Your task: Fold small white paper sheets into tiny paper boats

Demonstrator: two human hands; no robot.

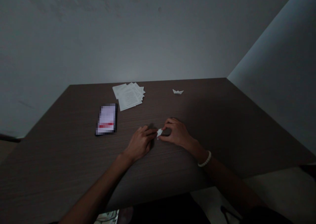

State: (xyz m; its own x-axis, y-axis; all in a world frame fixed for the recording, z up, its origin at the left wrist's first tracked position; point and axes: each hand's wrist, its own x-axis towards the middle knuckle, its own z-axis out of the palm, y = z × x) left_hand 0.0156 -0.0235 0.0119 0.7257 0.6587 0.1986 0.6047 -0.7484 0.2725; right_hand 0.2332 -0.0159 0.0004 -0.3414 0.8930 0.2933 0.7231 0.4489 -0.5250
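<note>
Between my two hands, just above or on the dark table, is a small folded piece of white paper (159, 132). My left hand (141, 141) grips its left side, with the fingertips pressed together at its edge. The thumb and a finger of my right hand (178, 131) pinch its right side, one at the top and one at the bottom. Part of the paper is hidden by the fingertips. Farther back to the right, a folded white paper boat (178, 92) rests on the table, apart from both hands.
A fanned pile of printed paper sheets (128, 97) lies at the back, left of the middle. Nearer, to the left, a phone (107, 119) lies with its screen lit and blurred. The brown wooden table (74, 158) meets a grey wall (158, 36) behind and another at right.
</note>
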